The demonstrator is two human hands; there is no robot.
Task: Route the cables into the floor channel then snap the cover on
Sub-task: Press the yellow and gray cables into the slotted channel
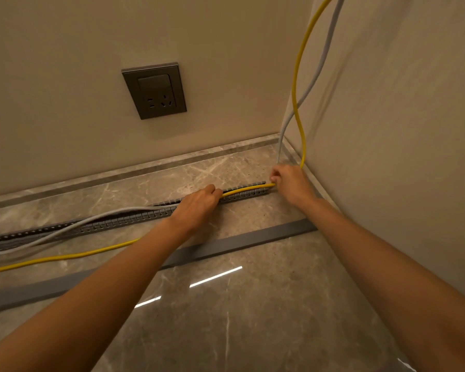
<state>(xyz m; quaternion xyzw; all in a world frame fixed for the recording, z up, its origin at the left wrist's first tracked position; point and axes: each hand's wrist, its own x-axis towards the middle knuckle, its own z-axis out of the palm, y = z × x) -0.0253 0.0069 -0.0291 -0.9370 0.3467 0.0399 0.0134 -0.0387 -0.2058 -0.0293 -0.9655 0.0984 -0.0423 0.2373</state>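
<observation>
My right hand [290, 183] pinches the yellow round cable [246, 188] at the corner end of the slotted grey plastic floor channel [134, 217]; my left hand [199, 201], fingers curled closed, presses it down mid-channel. Only this short yellow stretch lies seated. The pale grey cable [73, 226] strays over the channel's toothed wall, so either cable could spring out and likely block the flat grey cover strip [239, 244] lying nearby on the floor.

Light: dim, warm, even | Glare: white streaks on glossy floor [226, 304] well below the fingers [273, 179] | Shadows: soft | Edges: wide-angle bowing | Focus: left edge slightly soft
</observation>
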